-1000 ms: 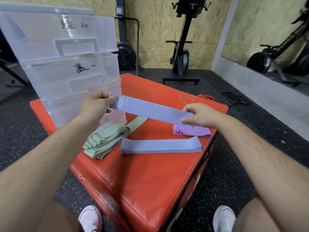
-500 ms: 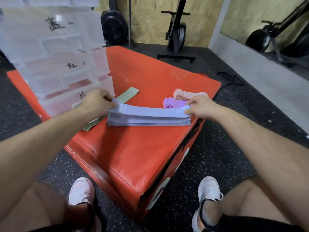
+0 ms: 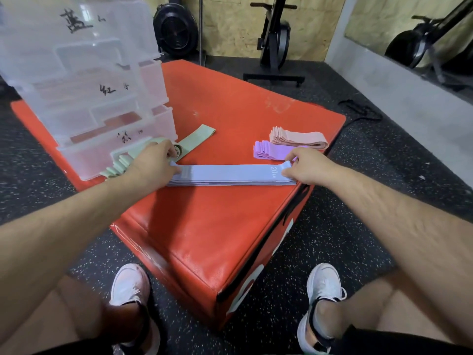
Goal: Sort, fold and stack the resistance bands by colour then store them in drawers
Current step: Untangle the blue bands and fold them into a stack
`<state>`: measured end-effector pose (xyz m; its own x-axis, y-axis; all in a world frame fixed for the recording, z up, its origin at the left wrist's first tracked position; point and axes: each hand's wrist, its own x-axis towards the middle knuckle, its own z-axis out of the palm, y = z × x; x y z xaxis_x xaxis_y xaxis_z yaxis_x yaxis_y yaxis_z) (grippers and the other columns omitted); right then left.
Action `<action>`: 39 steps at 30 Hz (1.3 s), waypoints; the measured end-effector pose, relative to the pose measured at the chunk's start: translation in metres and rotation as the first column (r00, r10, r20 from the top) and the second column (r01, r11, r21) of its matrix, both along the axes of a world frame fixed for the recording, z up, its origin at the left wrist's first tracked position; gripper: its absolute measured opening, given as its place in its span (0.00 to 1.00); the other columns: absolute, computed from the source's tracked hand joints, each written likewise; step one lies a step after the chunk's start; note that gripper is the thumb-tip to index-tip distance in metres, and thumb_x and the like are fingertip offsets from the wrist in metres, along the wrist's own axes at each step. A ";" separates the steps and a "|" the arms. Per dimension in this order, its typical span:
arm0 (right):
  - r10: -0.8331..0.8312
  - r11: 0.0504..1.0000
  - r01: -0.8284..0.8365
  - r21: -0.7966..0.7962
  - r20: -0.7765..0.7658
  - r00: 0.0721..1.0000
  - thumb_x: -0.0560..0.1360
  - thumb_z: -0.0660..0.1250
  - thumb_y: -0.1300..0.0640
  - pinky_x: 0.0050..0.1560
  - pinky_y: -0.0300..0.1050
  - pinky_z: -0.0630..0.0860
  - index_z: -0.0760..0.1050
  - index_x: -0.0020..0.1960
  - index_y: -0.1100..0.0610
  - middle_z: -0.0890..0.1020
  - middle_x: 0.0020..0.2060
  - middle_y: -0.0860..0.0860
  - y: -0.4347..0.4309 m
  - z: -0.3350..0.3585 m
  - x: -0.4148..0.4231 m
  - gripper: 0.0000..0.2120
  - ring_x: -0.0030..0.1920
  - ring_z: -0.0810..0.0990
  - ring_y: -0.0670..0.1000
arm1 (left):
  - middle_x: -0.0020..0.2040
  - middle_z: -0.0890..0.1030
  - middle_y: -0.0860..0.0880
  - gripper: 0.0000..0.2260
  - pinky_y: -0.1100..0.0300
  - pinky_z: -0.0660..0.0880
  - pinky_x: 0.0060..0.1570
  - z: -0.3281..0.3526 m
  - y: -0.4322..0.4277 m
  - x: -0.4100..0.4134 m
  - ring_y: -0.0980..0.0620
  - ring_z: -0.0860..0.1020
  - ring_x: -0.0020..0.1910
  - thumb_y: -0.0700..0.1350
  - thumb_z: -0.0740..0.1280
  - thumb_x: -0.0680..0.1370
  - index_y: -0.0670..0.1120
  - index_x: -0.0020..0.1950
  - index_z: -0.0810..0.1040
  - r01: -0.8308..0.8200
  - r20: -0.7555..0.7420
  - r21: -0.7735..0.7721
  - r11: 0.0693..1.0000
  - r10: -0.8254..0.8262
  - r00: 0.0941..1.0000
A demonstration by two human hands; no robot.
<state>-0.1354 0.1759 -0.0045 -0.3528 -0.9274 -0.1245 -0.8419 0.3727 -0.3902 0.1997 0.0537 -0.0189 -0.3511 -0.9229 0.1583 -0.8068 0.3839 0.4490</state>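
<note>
A flat stack of blue bands [image 3: 230, 175] lies across the red plyo box [image 3: 230, 226], its top band printed 20 LB. My left hand [image 3: 156, 162] pinches the left end of the top blue band. The right end of that band is pinched by my right hand [image 3: 304, 166]. Green bands [image 3: 194, 139] lie behind my left hand, partly hidden by it. A folded purple pile [image 3: 271, 149] and a pink pile [image 3: 299, 138] sit behind my right hand.
A clear plastic drawer unit [image 3: 84, 93] with handwritten labels stands on the box's far left. Gym machines [image 3: 273, 39] stand on the dark rubber floor behind. My white shoes [image 3: 130, 283] are at the box's near corner. A mirror wall runs along the right.
The blue band I held in the air has come down onto the blue stack. Both hands lowered with it and still pinch its ends. The camera tilted downward.
</note>
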 end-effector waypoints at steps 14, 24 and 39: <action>-0.171 0.980 0.141 0.142 0.230 0.958 0.72 0.70 0.49 0.37 0.42 0.79 0.81 0.49 0.61 0.86 0.44 0.54 0.005 0.010 -0.003 0.16 0.45 0.86 0.51 | 0.47 0.76 0.51 0.12 0.49 0.74 0.52 -0.001 0.028 -0.051 0.46 0.76 0.48 0.52 0.63 0.71 0.48 0.48 0.81 0.464 0.077 -0.160 0.872 -0.457 0.886; -0.284 0.953 0.219 0.210 0.364 0.887 0.71 0.73 0.52 0.30 0.40 0.67 0.78 0.52 0.59 0.78 0.37 0.51 0.004 0.008 -0.002 0.14 0.35 0.75 0.49 | 0.51 0.71 0.57 0.15 0.47 0.72 0.56 -0.009 0.026 -0.078 0.50 0.70 0.51 0.59 0.65 0.70 0.56 0.53 0.77 0.536 0.179 0.036 0.843 -0.533 0.827; 0.331 0.909 -0.346 -0.232 -0.099 0.938 0.79 0.63 0.50 0.59 0.50 0.74 0.78 0.59 0.50 0.80 0.53 0.51 -0.064 0.024 0.109 0.11 0.56 0.78 0.54 | 0.56 0.77 0.50 0.18 0.51 0.72 0.56 0.017 0.012 -0.033 0.45 0.76 0.55 0.53 0.64 0.72 0.51 0.61 0.78 0.320 0.098 -0.195 0.927 -0.306 0.947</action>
